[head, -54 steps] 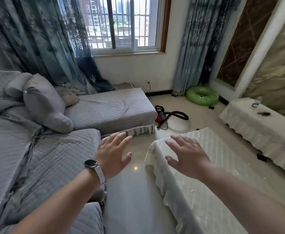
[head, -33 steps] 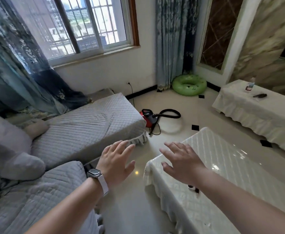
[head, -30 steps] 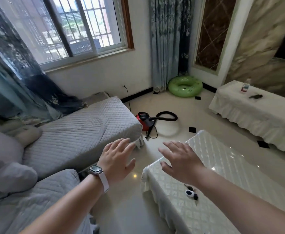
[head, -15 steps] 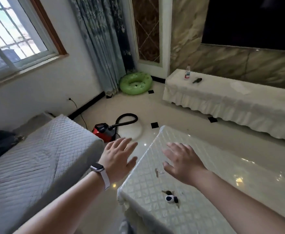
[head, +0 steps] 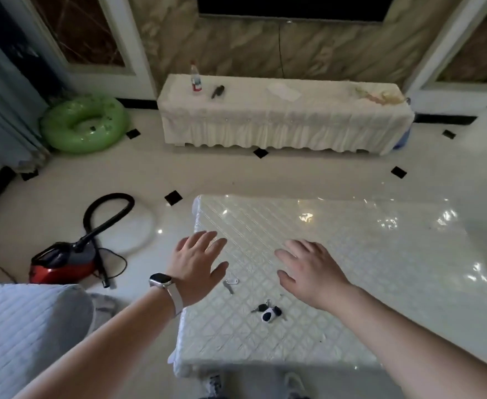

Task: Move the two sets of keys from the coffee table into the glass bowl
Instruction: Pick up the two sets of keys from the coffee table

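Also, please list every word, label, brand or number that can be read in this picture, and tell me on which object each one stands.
No text can be read.
Bottle on the far covered bench: red label, print too small and blurred.
Watch on the left wrist: screen dark, nothing shown.
Red vacuum cleaner: no legible brand.
White tag on the small key: looks blank.
Key set with the black-and-white fob: no legible marking.

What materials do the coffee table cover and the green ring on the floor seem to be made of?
Table cover: probably quilted white fabric under a clear glossy plastic sheet; it shows a diamond pattern, bright glare spots and wrinkles. Green ring: likely inflatable vinyl; smooth, shiny, puffed round, with highlights on its surface.
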`<move>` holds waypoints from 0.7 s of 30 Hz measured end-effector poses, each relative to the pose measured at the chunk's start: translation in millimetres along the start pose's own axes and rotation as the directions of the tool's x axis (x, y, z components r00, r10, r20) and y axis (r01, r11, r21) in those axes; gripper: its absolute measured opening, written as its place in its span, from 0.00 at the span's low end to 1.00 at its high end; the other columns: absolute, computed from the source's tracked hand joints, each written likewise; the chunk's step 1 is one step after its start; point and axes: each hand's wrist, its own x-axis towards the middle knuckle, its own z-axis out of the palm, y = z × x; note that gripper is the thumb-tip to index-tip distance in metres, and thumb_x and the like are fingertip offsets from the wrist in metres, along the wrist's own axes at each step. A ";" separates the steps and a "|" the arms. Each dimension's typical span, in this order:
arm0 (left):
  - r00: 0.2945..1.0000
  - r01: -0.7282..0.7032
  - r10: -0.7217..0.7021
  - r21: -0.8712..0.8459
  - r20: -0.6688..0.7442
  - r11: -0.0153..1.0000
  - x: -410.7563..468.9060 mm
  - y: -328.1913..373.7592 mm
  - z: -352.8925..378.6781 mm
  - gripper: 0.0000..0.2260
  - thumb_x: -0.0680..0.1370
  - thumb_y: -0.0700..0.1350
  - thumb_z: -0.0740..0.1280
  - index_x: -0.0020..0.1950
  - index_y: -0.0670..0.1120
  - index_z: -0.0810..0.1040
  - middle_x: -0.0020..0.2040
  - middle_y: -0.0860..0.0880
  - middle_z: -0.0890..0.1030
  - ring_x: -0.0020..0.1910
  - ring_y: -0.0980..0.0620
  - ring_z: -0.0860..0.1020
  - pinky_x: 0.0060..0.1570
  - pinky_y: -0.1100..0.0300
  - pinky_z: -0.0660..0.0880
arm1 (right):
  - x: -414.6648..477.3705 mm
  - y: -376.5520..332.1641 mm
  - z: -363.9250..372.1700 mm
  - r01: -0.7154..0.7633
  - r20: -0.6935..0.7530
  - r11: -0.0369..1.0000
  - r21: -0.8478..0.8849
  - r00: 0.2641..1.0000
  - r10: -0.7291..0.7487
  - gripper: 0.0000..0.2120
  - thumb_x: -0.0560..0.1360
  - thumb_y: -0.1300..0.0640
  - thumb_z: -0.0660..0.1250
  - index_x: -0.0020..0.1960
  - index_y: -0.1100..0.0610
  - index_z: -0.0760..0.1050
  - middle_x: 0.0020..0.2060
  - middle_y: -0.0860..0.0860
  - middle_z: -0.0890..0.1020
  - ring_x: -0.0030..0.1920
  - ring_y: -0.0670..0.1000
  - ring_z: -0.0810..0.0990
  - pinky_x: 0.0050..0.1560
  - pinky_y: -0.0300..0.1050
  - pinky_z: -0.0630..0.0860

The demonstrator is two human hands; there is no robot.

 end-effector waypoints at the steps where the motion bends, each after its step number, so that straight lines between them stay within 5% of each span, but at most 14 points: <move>1: 1.000 -0.012 0.012 -0.012 0.018 1.000 3.7 -8.5 8.5 0.22 0.76 0.56 0.63 0.68 0.49 0.72 0.68 0.46 0.75 0.67 0.43 0.70 0.64 0.44 0.67 | 2.9 -4.1 5.4 -0.028 -0.007 1.000 0.005 1.000 0.028 0.19 0.75 0.48 0.58 0.62 0.55 0.73 0.59 0.54 0.76 0.59 0.57 0.72 0.59 0.54 0.68; 10: 0.978 0.007 0.020 -0.130 0.206 0.992 32.0 -49.5 127.1 0.22 0.76 0.56 0.62 0.68 0.50 0.71 0.68 0.48 0.74 0.68 0.45 0.68 0.64 0.49 0.65 | 13.4 0.1 105.4 -0.199 0.151 0.976 0.088 0.971 0.184 0.18 0.74 0.48 0.57 0.59 0.55 0.73 0.60 0.53 0.76 0.57 0.57 0.75 0.56 0.53 0.71; 21: 0.911 0.218 -0.163 -0.109 0.378 0.970 42.1 -94.8 367.4 0.23 0.71 0.59 0.59 0.63 0.52 0.72 0.65 0.46 0.74 0.64 0.41 0.70 0.57 0.44 0.69 | 30.5 53.2 339.5 -0.379 0.297 0.901 0.211 0.903 0.310 0.14 0.74 0.52 0.62 0.56 0.57 0.75 0.57 0.53 0.77 0.54 0.57 0.74 0.52 0.53 0.71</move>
